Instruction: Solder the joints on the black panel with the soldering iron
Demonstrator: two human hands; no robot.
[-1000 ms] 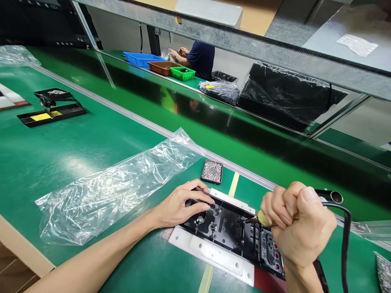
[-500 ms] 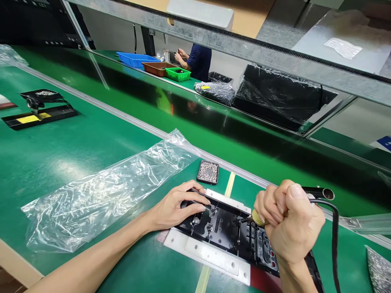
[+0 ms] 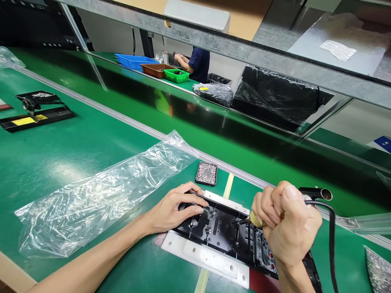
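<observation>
A long black plastic housing [image 3: 224, 234] lies in a white fixture [image 3: 180, 245], its ribbed inner side facing up. My left hand [image 3: 180, 207] grips the far-left end of this housing, thumb and fingers bent over its edge. My right hand [image 3: 288, 224] is wrapped around a corded electric screwdriver [image 3: 255, 219] with a yellowish nose. The screwdriver leans over the housing, and its bit points left and down into the middle part; whether a screw sits under the tip I cannot tell. Behind the fixture stands a small black tray of screws [image 3: 206, 173].
A clear plastic bag [image 3: 100, 199] lies left of my left arm. Further left is a black holder with a yellow label [image 3: 26, 121]. The screwdriver's black cable [image 3: 332, 244] hangs at the right, near a bag of small metal parts [image 3: 378, 268]. Across the green divider sits a person [image 3: 200, 65].
The view has shifted slightly, moving most things a little left. Both hands keep their holds, and the screwdriver stays at the same part of the housing.
</observation>
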